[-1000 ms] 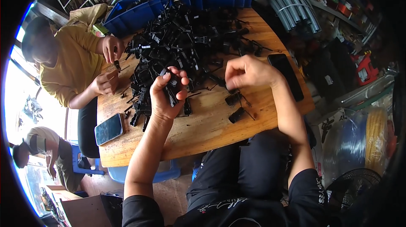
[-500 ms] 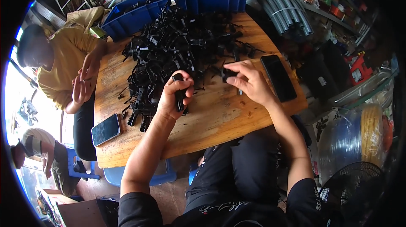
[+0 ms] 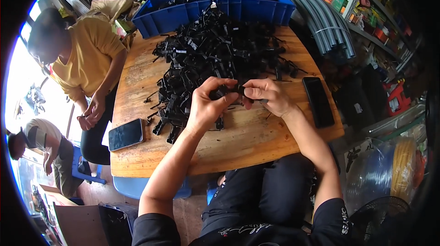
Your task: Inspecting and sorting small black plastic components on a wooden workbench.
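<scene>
Both my hands meet above the wooden table [image 3: 256, 140], just in front of a big heap of black plastic parts [image 3: 201, 58]. Between thumb and fingers my left hand [image 3: 208, 101] grips a black plastic part [image 3: 223, 91]. My right hand [image 3: 270, 97] pinches a small black piece [image 3: 240, 91] against the end of that part. Fingers cover much of both pieces, so I cannot tell whether they are joined.
Two blue bins [image 3: 174, 11] with black parts stand behind the heap. A phone [image 3: 126, 135] lies at the left edge, a larger black phone [image 3: 318, 102] at the right. A person in a yellow top [image 3: 94, 55] sits at the left; grey hoses [image 3: 323, 21] are coiled back right.
My hands, apart before, have come together, bringing the black part and the small piece into contact. The view has shifted a little. The neighbour's hands have lowered.
</scene>
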Demonstrator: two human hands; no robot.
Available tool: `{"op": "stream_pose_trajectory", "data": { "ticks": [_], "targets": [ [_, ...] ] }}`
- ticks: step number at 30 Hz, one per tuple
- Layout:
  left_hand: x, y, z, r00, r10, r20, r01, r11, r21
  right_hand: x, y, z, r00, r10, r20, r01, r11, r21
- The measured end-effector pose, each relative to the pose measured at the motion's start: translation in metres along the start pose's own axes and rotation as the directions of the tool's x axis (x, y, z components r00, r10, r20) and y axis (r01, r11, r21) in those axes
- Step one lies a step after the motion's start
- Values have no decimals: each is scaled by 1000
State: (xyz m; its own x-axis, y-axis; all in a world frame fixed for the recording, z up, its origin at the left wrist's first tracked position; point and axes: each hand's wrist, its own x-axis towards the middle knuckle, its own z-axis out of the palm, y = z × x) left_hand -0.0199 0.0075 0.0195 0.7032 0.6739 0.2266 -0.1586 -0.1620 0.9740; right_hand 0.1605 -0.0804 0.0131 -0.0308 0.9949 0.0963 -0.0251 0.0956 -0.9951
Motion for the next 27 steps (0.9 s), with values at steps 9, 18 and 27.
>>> {"op": "stream_pose_trajectory", "data": {
  "ticks": [9, 18, 27],
  "targets": [
    [3, -12, 6, 993, -61, -105, 53, 995, -83, -2, 1, -6, 982, -124, -144, 128, 991, 22],
    [4, -35, 14, 997, -2, -74, 7, 998, 61, 0, 14, -1, 845, -164, -509, 223, 973, 56],
    [-3, -28, 10, 909, 400, -115, -368, 901, 228, -5, 3, 16, 957, -199, -209, 186, 979, -81]
  ]
}}
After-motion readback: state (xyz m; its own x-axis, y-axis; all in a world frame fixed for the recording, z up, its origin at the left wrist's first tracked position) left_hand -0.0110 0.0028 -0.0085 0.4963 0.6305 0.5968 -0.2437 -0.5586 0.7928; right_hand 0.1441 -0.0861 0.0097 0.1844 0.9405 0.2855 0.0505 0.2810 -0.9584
